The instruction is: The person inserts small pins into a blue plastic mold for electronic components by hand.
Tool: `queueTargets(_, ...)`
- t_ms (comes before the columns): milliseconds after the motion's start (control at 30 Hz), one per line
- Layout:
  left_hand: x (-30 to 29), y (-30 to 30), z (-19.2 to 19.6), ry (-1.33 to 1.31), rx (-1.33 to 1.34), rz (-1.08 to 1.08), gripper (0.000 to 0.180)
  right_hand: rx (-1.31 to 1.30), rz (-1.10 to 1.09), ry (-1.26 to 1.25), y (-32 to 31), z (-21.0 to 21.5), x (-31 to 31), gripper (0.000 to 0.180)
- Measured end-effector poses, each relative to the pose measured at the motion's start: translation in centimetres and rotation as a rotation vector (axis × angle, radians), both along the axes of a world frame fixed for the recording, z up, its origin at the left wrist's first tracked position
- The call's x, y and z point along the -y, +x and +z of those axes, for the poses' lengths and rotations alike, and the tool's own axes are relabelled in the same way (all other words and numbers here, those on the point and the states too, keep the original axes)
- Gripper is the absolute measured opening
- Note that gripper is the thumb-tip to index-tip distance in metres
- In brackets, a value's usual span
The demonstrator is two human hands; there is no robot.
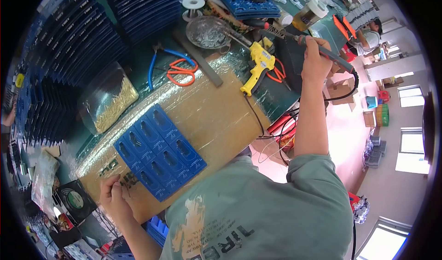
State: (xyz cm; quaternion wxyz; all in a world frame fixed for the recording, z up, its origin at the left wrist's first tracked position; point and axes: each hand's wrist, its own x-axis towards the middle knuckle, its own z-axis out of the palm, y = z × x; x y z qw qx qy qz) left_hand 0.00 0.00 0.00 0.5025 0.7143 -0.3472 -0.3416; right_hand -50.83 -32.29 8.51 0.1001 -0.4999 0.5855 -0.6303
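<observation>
My right hand (316,59) is closed around the handle of a soldering iron (334,56). The iron's front end points at a coiled metal iron holder (275,30) at the back right. On the near left, my left hand (113,193) has its fingers pinched together; whatever they hold, if anything, is too small to make out. Just right of that hand lies a blue circuit board panel (159,145) with several dark oval slots, resting on a brown cardboard sheet (221,117). A small part seems to sit in one slot.
Left of the panel stands a clear tray of thin gold pins (115,105). Beyond lie blue-handled pliers (152,69), orange scissors (184,73), a metal bar (202,62), a yellow gun-shaped tool (260,66) and a round dish (207,32). Stacked blue boards (73,34) fill the far left.
</observation>
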Motion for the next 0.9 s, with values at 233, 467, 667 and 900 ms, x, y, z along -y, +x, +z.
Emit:
queueTargets(233, 1.4, -2.2, 2.4, 0.031, -0.234, 0.146, 0.028, -0.039, -0.033, -0.006, 0.2, -0.6, 0.7, 0.017)
queueTargets(467, 1.9, -4.2, 3.2, 0.082, -0.379, 0.107, 0.038, 0.924, 0.32, 0.385, 1.4, -3.0, -0.3, 0.018)
queueTargets(667, 2.7, -6.2, 4.4, 0.201, -0.33, 0.045, 0.042, 0.444, 0.613, 0.642, 8.0, -1.4, -8.3, 0.033)
queueTargets(900, 2.7, -6.3, 4.9, 0.203, -0.282, -0.015, 0.043, 0.15, 1.107, 1.042, 18.3, -3.2, -13.0, 0.039)
